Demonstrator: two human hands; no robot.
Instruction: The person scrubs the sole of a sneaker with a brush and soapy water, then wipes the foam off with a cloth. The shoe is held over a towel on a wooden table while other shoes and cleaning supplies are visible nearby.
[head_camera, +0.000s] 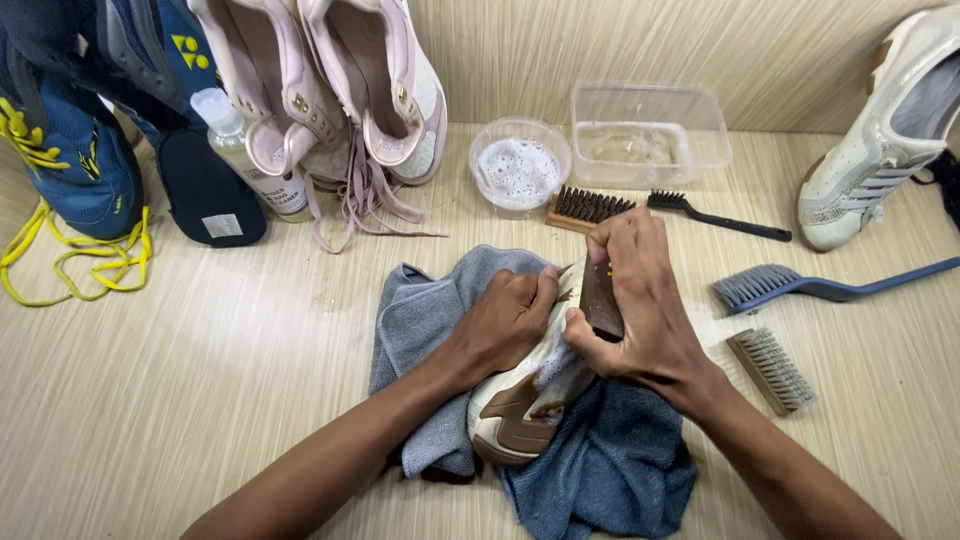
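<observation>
- Blue cloths lay nearest, under a white sneaker with a brown sole.
- Left hand gripped the sneaker, fingers curled tight.
- Right hand closed its fingers around a dark wooden brush, pressed on the sneaker.
- Beyond the fingers stood a round foam bowl; far left, a clear bottle with a white label.
</observation>
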